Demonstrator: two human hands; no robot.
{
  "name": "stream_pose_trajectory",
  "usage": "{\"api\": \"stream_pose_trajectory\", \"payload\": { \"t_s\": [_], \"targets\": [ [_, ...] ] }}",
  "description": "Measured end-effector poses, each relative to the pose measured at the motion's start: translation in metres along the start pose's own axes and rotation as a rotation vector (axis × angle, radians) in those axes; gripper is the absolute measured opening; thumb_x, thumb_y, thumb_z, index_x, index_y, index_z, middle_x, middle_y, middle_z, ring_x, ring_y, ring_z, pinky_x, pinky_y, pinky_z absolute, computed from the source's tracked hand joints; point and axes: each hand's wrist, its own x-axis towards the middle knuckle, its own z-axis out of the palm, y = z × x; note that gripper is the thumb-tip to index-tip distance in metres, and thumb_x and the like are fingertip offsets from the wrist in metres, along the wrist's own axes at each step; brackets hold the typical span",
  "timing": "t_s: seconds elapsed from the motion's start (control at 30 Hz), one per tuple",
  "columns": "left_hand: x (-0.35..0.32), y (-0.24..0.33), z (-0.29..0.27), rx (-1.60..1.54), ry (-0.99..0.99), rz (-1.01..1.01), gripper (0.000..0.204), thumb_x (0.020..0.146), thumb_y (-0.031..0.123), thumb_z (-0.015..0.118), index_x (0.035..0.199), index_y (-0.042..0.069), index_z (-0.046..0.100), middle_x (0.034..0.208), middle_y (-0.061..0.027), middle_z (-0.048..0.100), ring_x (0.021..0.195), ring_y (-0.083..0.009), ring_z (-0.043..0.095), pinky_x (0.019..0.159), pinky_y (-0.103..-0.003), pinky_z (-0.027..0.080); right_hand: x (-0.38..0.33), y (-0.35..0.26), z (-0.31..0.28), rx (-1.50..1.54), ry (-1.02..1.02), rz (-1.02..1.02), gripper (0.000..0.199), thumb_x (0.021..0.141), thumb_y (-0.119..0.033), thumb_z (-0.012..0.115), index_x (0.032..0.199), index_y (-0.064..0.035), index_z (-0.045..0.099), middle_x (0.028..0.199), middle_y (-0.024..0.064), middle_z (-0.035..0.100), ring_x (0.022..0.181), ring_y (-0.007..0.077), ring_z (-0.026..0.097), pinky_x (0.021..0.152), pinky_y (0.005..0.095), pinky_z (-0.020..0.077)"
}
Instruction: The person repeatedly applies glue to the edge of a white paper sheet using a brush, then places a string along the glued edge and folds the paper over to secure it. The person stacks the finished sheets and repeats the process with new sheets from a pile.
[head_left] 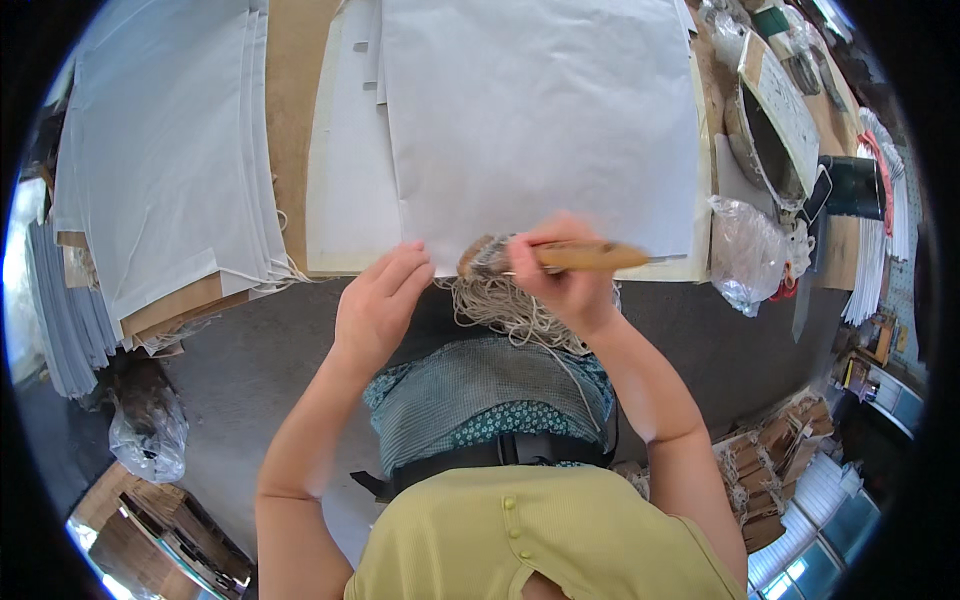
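- Wooden-handled brush with a broad brownish head (595, 256), closed in the blurred right hand (568, 287) at the near edge of a smooth white paper sheet (540, 120).
- Left of that grip, the bare left hand (380, 300) rests its fingertips by the same edge — whether they pinch anything, I cannot tell.
- Just below the grip hangs a bundle of thin, pale cord (508, 310).
- Progress: sheet laid flat; edge work seems underway, unfinished — any coating cannot be made out.
- Farther left lie overlapping white sheets (165, 150), apparently waiting or finished.
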Motion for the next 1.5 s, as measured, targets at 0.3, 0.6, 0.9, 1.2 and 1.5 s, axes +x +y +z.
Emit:
{"api": "stream_pose_trajectory", "payload": {
  "t_s": [0.3,0.6,0.9,1.2,1.5],
  "targets": [
    [0.007,0.003,0.001,0.028,0.021,0.021,0.015,0.083,-0.003,0.073,0.095,0.001,0.066,0.105,-0.0089,0.069,0.108,-0.0291,0.07,0.102,-0.045,0.056,-0.031,0.053,-0.093,-0.351,0.183,0.076,0.017,0.077,-0.001,0.078,0.079,-0.0065,0.062,0.066,0.0056,0.057,0.055,0.0186,0.055,0.052,0.0311,0.0462],
    [0.018,0.002,-0.019,0.001,-0.044,0.022,0.013,0.082,-0.004,0.071,0.091,0.001,0.064,0.098,-0.0097,0.066,0.101,-0.0293,0.07,0.099,-0.044,0.057,-0.002,0.009,-0.172,-0.877,0.174,0.177,0.017,0.086,-0.018,0.076,0.082,-0.0028,0.071,0.07,0.0055,0.068,0.06,0.0151,0.066,0.057,0.0283,0.0496],
    [-0.006,0.042,-0.024,-0.316,-0.111,-0.227,0.024,0.085,-0.002,0.072,0.108,0.006,0.075,0.106,-0.0096,0.07,0.098,-0.0294,0.065,0.085,-0.037,0.053,-0.053,-0.007,-0.319,-1.521,0.019,0.176,0.035,0.097,-0.014,0.067,0.131,-0.0145,0.07,0.105,0.0106,0.07,0.102,0.0282,0.065,0.089,0.0379,0.0521],
    [0.01,0.085,0.018,-1.011,-0.535,-0.348,0.034,0.098,0.013,0.063,0.13,0.006,0.069,0.132,-0.0124,0.064,0.127,-0.0296,0.056,0.107,-0.039,0.044,-0.024,-0.023,-0.146,-0.964,-0.179,0.042,0.025,0.087,-0.009,0.075,0.112,-0.0064,0.074,0.11,0.0107,0.073,0.112,0.0277,0.066,0.1,0.0399,0.0511],
    [-0.014,0.045,-0.088,-2.068,0.023,-0.359,0.013,0.085,0.007,0.081,0.093,0.001,0.072,0.088,-0.016,0.069,0.077,-0.0271,0.071,0.064,-0.041,0.061,-0.042,-0.049,-0.076,0.276,-0.78,0.522,0.022,0.101,-0.022,0.065,0.118,-0.0082,0.071,0.097,0.0055,0.068,0.091,0.0179,0.063,0.08,0.0297,0.0517]
  ]
}}
